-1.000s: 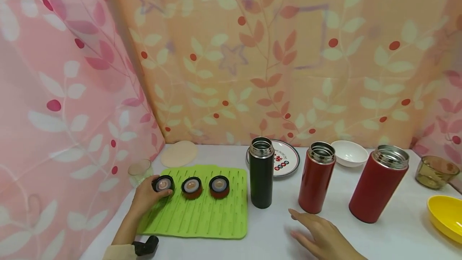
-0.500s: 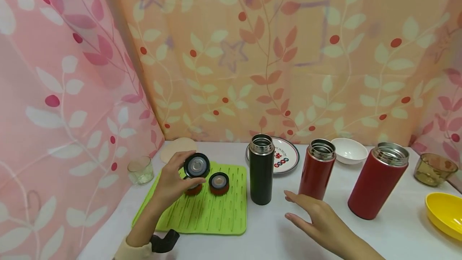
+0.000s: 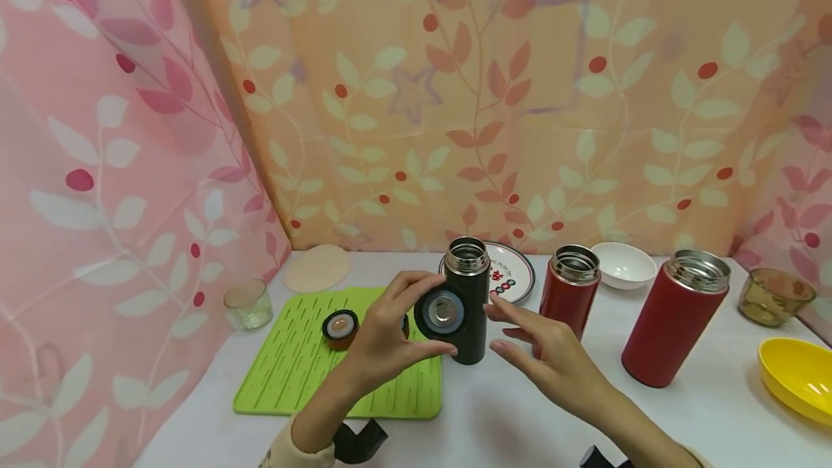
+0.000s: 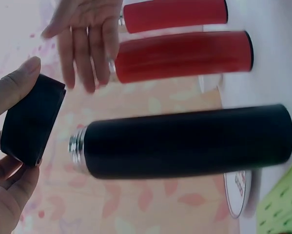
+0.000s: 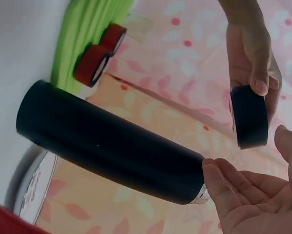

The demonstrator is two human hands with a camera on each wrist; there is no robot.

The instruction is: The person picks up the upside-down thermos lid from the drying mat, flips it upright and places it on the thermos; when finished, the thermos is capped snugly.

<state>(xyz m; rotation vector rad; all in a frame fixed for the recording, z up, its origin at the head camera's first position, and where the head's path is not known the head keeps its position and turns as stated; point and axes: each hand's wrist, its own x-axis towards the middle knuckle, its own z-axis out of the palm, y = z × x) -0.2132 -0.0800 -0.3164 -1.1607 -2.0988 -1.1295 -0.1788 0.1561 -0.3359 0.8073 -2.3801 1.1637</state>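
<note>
The black flask [image 3: 469, 302] is standing between the left hand [image 3: 390, 341] and the right hand [image 3: 546, 356], blocking straight passage from one to the other. The left hand is holding the black lid [image 3: 442, 313] just in front of the flask. Bare surface [image 3: 520, 417] is lying open below both hands. Two red flasks [image 3: 572, 291] are closing off the right side, and the green mat [image 3: 305, 374] with a lid [image 3: 341, 326] is occupying the left.

bare left hand [image 3: 383, 341], bare right hand [image 3: 542, 356], cream sleeve cuff [image 3: 286, 450] on left forearm, black wrist-mounted camera straps under both wrists, no rings or watch visible
</note>
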